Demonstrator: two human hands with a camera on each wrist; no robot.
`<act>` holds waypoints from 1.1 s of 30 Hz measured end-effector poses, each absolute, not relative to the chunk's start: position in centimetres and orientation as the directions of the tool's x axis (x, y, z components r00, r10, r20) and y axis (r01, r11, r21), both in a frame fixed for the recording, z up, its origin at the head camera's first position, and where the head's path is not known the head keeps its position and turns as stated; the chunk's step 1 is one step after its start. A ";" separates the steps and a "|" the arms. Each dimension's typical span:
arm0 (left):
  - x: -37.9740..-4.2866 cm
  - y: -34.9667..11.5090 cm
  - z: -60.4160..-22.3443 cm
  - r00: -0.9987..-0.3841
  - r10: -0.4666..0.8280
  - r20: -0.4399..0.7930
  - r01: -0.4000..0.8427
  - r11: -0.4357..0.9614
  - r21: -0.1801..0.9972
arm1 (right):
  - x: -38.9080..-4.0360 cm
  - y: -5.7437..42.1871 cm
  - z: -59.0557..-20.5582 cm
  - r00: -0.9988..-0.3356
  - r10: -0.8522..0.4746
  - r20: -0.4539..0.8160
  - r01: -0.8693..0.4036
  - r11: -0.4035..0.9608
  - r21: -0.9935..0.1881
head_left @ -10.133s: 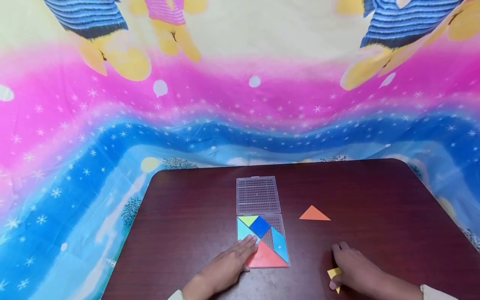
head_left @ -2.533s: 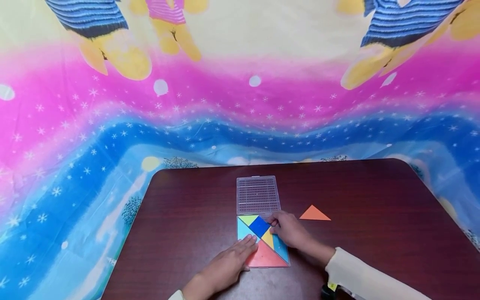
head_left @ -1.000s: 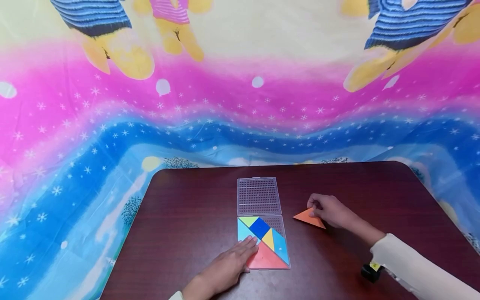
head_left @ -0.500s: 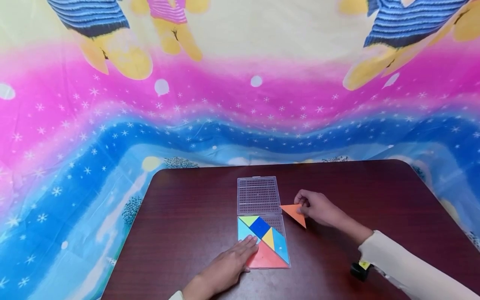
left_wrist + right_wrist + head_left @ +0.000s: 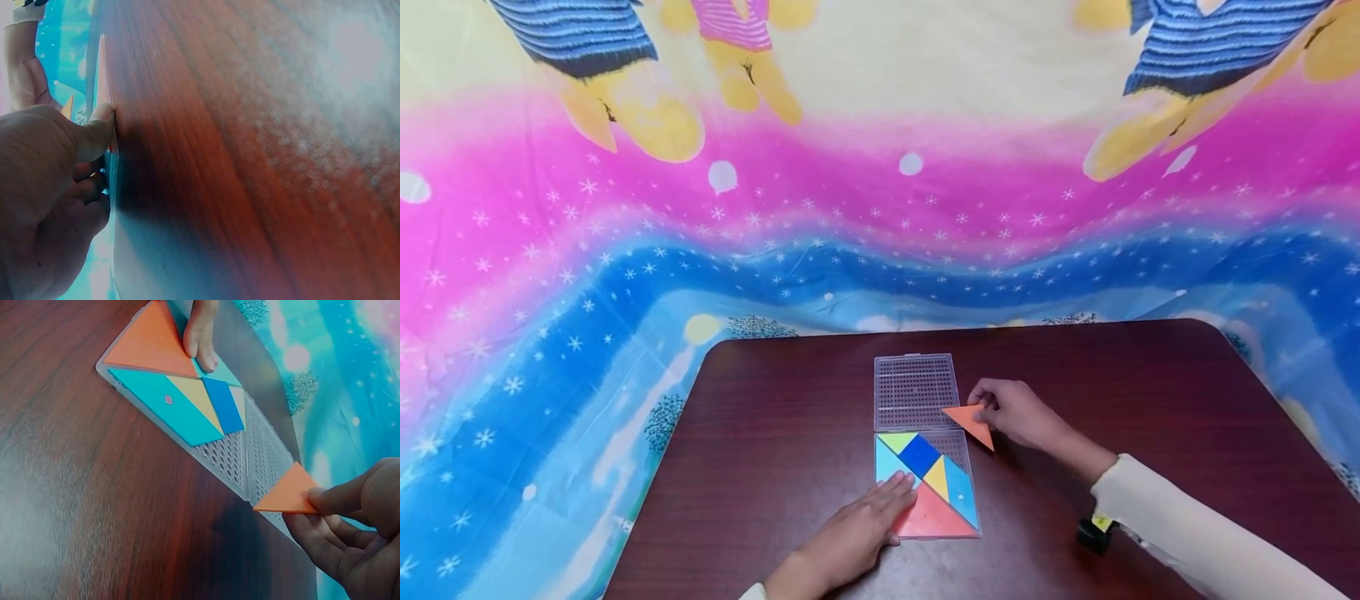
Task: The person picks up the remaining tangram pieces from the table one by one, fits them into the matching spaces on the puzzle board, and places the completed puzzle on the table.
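Observation:
My right hand [image 5: 1015, 410] pinches an orange tangram triangle [image 5: 289, 490] between thumb and fingers, held above the right side of the case near its hinge. My left hand [image 5: 867, 521] lies with extended fingers over the lower left of the clear plastic tangram case [image 5: 247, 494]. Its thumb [image 5: 100, 128] touches the case's near edge. Inside the tray sit a red triangle [image 5: 934, 515], a light-blue triangle [image 5: 889, 465] partly under the fingers, a lime triangle [image 5: 895, 440], a blue square [image 5: 920, 456], a yellow triangle [image 5: 937, 479] and a blue parallelogram [image 5: 165, 406]. Bare grid shows at the upper right corner.
The case's perforated lid [image 5: 913, 392] lies unfolded flat behind the tray. Everything rests on a dark brown wooden table [image 5: 760, 433]. A colourful patterned cloth [image 5: 850, 200] hangs behind it. A small black device [image 5: 1093, 536] is at the right sleeve [image 5: 1180, 517].
The yellow triangle has been set into the tray. My right hand then took up the orange triangle from the table and moved it left to the case. The left hand stays in place.

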State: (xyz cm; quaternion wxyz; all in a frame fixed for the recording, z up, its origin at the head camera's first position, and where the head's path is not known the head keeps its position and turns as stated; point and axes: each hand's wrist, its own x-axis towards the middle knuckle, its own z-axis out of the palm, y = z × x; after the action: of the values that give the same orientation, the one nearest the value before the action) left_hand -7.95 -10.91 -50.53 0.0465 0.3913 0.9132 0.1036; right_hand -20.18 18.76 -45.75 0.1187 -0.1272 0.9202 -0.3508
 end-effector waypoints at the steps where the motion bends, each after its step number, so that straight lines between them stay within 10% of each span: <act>1: -8.0 -10.9 -50.5 -0.691 0.723 -0.007 0.702 0.674 0.230 | -20.2 18.6 -45.8 -0.939 -0.316 -0.134 -0.146 0.722 -0.676; 33: -8.2 -11.0 -50.9 -0.687 0.727 -0.006 0.705 0.668 0.237 | -19.9 14.2 -48.3 -0.933 -0.255 -0.255 -0.025 0.752 -0.658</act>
State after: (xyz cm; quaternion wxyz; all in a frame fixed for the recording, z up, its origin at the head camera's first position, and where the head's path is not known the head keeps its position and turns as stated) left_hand -8.15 -11.04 -50.88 0.0498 0.3925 0.9120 0.1083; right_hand -19.92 14.21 -48.29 0.1669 -0.0759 0.9210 -0.3436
